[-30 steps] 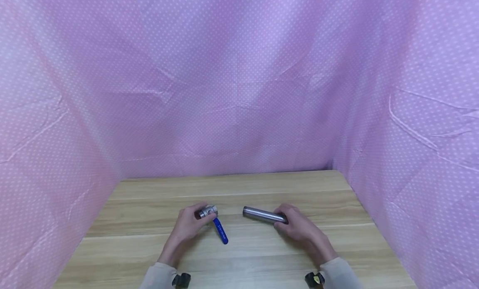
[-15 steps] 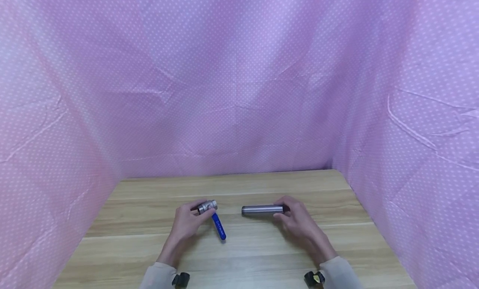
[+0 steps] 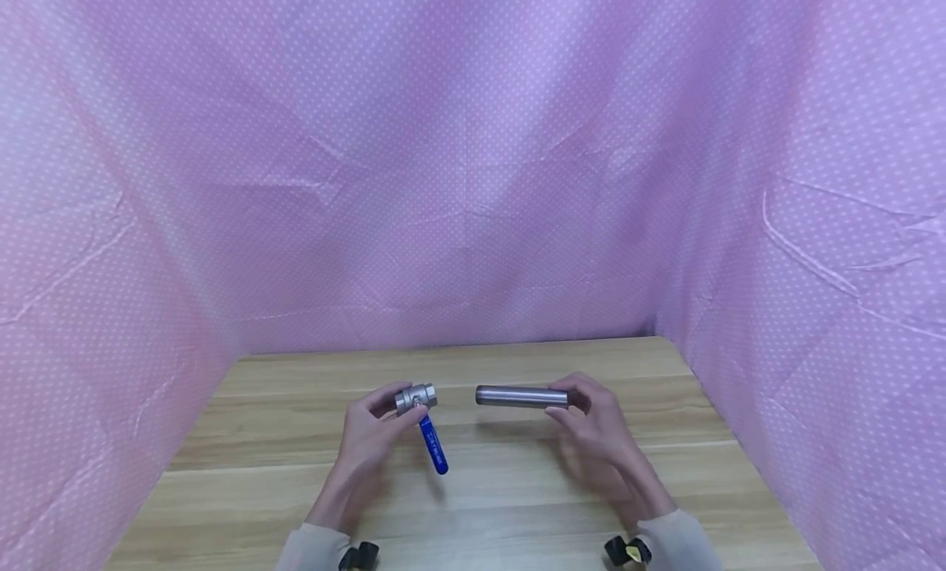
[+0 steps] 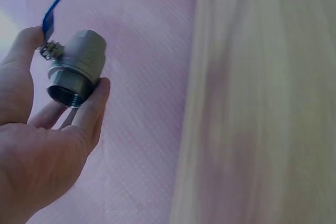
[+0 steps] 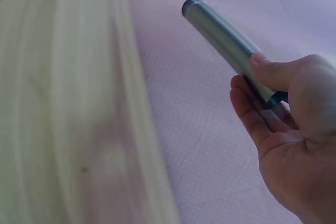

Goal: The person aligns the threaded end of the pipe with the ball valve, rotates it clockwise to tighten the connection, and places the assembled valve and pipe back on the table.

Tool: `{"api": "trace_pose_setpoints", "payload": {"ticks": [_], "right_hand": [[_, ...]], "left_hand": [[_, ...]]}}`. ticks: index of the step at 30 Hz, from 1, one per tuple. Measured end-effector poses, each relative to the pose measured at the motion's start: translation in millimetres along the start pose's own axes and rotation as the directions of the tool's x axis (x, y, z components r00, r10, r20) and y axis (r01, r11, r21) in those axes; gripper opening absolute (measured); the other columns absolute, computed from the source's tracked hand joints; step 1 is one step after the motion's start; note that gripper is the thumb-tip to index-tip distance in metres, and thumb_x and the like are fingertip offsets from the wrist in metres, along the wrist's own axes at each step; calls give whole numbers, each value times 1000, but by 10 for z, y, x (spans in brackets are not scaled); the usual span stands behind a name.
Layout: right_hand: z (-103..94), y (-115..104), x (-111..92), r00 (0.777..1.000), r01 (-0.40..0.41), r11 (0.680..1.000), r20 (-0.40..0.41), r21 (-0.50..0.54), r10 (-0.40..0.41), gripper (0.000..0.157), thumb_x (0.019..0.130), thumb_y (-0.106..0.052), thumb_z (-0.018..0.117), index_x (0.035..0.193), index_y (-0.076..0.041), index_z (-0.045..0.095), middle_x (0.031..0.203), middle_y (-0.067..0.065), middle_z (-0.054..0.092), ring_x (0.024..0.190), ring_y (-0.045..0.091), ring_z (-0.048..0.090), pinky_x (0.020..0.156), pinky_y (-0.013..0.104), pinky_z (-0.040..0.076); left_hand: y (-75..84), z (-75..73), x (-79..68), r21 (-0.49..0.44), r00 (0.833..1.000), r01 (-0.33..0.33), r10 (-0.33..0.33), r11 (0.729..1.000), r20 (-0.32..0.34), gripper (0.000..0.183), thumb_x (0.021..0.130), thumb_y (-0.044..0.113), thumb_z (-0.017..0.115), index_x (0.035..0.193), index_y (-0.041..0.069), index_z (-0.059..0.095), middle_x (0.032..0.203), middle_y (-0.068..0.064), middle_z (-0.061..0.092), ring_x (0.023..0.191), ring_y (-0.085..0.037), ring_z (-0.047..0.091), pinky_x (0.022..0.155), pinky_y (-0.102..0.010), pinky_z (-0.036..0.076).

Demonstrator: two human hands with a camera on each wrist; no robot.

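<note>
A steel ball valve (image 3: 416,397) with a long blue lever handle (image 3: 433,444) is pinched between the thumb and fingers of my left hand (image 3: 371,427). In the left wrist view, the valve body (image 4: 86,56) shows a threaded open bore facing the palm. My right hand (image 3: 597,419) grips one end of a straight metal pipe (image 3: 517,397), held nearly level. Threads show at the pipe's far end (image 5: 194,4) in the right wrist view. That end points at the valve's right opening, with a gap between the two. Both things are held above the table.
The wooden table (image 3: 473,513) stretches below both hands. Pink dotted cloth (image 3: 466,185) encloses it at the back and both sides. Dark wrist devices (image 3: 359,554) sit at the sleeve cuffs.
Both hands have risen from near the tabletop with the valve and the pipe. The pipe has turned from slanted to almost level, and its shadow has separated from it.
</note>
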State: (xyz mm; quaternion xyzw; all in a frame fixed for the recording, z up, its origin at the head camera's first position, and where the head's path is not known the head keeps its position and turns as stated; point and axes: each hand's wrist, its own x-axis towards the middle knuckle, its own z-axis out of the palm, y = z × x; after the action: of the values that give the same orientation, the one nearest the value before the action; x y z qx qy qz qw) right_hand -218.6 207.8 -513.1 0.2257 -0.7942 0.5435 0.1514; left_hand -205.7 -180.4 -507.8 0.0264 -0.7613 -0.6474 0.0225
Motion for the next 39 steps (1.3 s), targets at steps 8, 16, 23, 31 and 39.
{"api": "trace_pose_setpoints", "payload": {"ticks": [8, 16, 23, 31, 39], "right_hand": [[-48, -205, 27, 983, 180, 974, -57, 136, -173, 42, 85, 22, 84, 125, 11, 75, 110, 22, 75, 97, 0, 72, 88, 12, 69], [-131, -480, 24, 967, 253, 953, -51, 165, -248, 46, 82, 28, 82, 125, 14, 74, 115, 13, 77, 97, 3, 73, 84, 13, 68], [-169, -596, 21, 953, 301, 923, -30, 239, -303, 51, 79, 34, 78, 126, 16, 71, 120, 5, 75, 103, 5, 75, 83, 14, 68], [-172, -615, -1, 950, 306, 923, -17, 234, -311, 52, 79, 33, 79, 126, 13, 73, 117, 16, 74, 104, 5, 74, 79, 13, 68], [-166, -630, 8, 943, 325, 909, -17, 261, -332, 52, 79, 34, 78, 127, 13, 73, 118, 16, 74, 106, 6, 75, 82, 14, 69]], "left_hand": [[211, 78, -110, -70, 999, -52, 53, 996, 11, 63, 88, 12, 97, 146, 7, 73, 149, -15, 74, 139, -32, 71, 112, -21, 66], [432, 102, -255, -151, 977, -174, 190, 973, 100, 67, 81, -5, 95, 143, -2, 71, 151, -20, 71, 133, -21, 74, 112, -32, 68], [529, 95, -360, -187, 942, -264, 294, 946, 159, 67, 79, -11, 93, 142, -4, 70, 148, -22, 73, 126, -13, 77, 107, -36, 71], [569, 105, -410, -245, 905, -327, 377, 913, 197, 65, 79, -15, 91, 140, -8, 70, 144, -17, 76, 127, -16, 77, 104, -41, 72], [584, 114, -420, -221, 893, -369, 410, 903, 186, 59, 82, -13, 91, 138, -7, 73, 139, -11, 78, 124, -15, 78, 102, -40, 73]]}}
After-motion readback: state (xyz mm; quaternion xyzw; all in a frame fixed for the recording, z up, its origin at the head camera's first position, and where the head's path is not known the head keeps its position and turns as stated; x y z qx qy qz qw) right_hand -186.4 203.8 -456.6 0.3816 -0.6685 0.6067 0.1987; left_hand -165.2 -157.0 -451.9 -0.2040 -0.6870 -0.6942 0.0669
